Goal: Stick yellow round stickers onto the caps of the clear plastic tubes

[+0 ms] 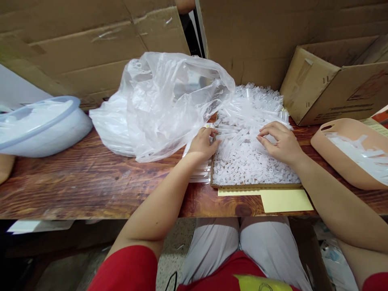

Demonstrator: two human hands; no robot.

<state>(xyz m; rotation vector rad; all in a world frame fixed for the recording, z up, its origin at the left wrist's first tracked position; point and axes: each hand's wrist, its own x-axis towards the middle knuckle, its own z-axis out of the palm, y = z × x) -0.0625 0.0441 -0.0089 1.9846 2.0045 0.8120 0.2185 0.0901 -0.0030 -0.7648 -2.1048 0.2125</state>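
Observation:
A shallow cardboard tray [257,186] holds a heap of small white plastic pieces [254,161], with longer clear plastic tubes [232,141] lying across the middle and short clear cylinders [257,97] piled at the back. My left hand [203,142] is at the tray's left edge, fingers curled and thumb close to the tube ends; what they grip is too small to make out. Over the right half of the heap, my right hand [280,142] pinches thumb and fingertips together. Anything between those tips is hidden.
A large clear plastic bag [163,109] slumps left of the tray, beside flat clear packets [200,176]. A blue-rimmed tub [51,129] stands far left. An orange bin [336,153] with white strips and an open cardboard box [318,89] stand right. Yellow paper [286,201] lies in front.

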